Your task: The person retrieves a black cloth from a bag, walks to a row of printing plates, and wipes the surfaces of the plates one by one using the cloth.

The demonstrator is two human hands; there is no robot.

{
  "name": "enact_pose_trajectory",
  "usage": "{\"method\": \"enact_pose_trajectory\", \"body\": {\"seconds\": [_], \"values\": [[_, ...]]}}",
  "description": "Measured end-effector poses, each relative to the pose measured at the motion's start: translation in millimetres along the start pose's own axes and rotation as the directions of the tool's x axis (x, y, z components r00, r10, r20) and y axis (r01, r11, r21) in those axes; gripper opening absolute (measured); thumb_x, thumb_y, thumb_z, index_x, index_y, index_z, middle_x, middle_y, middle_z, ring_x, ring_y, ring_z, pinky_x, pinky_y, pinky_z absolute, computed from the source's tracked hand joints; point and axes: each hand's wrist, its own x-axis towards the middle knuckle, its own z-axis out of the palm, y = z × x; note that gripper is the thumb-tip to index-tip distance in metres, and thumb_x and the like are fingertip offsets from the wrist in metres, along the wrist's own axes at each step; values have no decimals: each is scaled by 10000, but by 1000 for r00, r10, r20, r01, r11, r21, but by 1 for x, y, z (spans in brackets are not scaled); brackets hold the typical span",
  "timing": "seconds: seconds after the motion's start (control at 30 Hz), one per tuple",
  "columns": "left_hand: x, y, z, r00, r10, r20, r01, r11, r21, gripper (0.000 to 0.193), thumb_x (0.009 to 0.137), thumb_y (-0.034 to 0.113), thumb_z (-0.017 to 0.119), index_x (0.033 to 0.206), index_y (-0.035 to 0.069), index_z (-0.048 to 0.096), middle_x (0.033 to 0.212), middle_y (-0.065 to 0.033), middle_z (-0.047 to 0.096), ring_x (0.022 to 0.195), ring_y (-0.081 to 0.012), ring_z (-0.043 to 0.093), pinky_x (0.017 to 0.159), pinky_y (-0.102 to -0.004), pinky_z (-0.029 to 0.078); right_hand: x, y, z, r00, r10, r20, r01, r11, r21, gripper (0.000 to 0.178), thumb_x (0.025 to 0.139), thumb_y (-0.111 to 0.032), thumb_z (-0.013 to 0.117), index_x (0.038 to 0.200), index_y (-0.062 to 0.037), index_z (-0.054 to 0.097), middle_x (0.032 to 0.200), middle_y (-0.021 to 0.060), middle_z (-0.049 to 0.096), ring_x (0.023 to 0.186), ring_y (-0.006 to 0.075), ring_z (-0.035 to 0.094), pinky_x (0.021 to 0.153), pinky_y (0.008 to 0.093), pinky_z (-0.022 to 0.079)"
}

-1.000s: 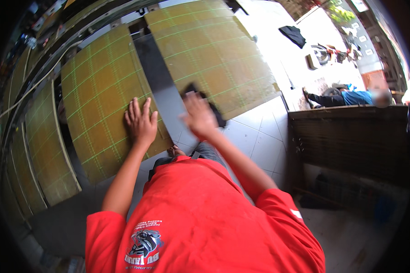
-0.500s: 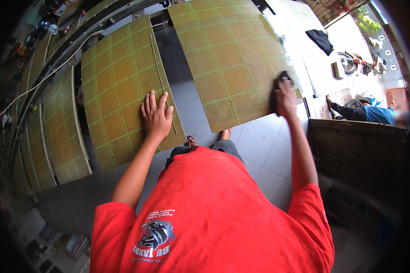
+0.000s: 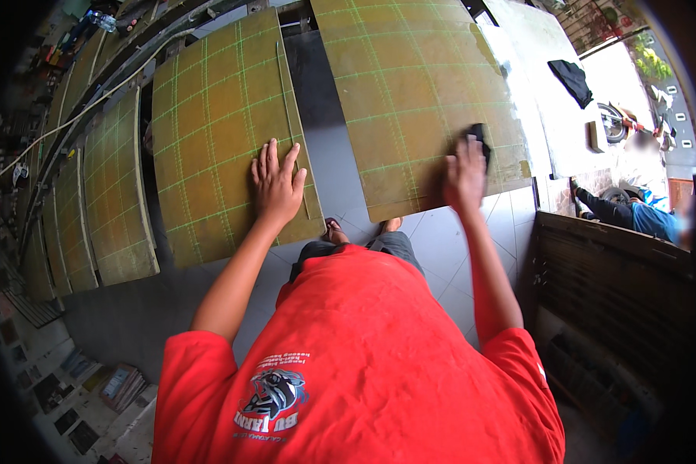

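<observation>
My left hand lies flat near the right edge of a yellow-brown panel marked with a green grid, its fingers spread and holding nothing. On the neighbouring gridded panel, my right hand presses down a black cloth. The cloth shows past my fingers at the far right, and the rest is hidden under my hand. Motion blurs that hand, but its fingers appear close together over the cloth. A narrow gap separates the two panels.
More gridded panels stand in a row to the left. A second black cloth lies on a bright white surface at the right. Beyond it, a person in blue is low to the floor near a motorcycle. A dark slatted wooden piece stands at right.
My right hand has slid left across the panel with the black cloth beneath it. My left hand stays on its panel. The whole view has shifted slightly.
</observation>
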Motion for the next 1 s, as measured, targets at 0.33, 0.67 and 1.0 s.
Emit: {"method": "enact_pose_trajectory", "body": {"seconds": [0.33,0.67,1.0], "values": [[1,-16,12,996,40,-74,-50,990,-128,452,1004,322,337,1437,221,420,1521,-153,303,1398,-342,277,1130,-517,183,-44,-229,-5,865,-404,299,-12,577,817,470,965,-252,539,1359,-5,474,1365,241,488,1293,313,449,1097,417,315],[0,-11,9,995,14,-96,-30,986,-165,487,981,349,381,1415,132,427,1505,-174,331,1395,-340,290,1137,-506,173,25,-53,-51,800,338,497,-544,57,837,286,920,-132,619,1190,-39,599,1104,77,658,958,189,646,852,328,503],[-2,-9,9,999,3,-36,-6,997,-81,547,942,353,489,1418,100,400,1531,-180,271,1420,-341,238,1152,-514,148,-6,-86,-34,994,105,42,-106,993,46,716,835,-420,670,1349,25,445,1407,253,429,1343,390,362,1114,449,287]]}}
